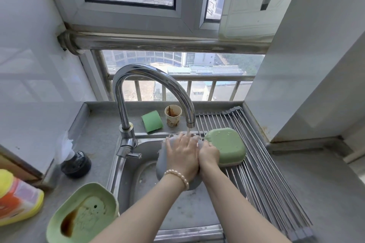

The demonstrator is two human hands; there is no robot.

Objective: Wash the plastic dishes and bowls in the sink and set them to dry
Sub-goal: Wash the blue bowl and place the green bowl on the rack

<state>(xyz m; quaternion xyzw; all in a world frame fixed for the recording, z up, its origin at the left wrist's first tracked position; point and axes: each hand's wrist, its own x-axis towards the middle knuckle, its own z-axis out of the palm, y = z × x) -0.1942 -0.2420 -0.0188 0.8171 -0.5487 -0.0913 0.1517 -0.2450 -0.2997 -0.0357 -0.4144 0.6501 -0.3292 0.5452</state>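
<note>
Now a grey dish (pixel 161 156) is rinsed.
It is pressed under flat left fingers (pixel 178 141) and gripped by right fingers (pixel 206 147); the rack (pixel 256 163) lies rightward.

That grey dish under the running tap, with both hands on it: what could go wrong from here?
1. The grey dish is wet; the left hand lies flat on it, so it might slip into the sink.
2. Water from the tap could splash onto the washed green bowl drying upside down on the rack right beside it.
3. The dirty green dish overhangs the sink's edge and could tip if an arm bumps it.
</note>
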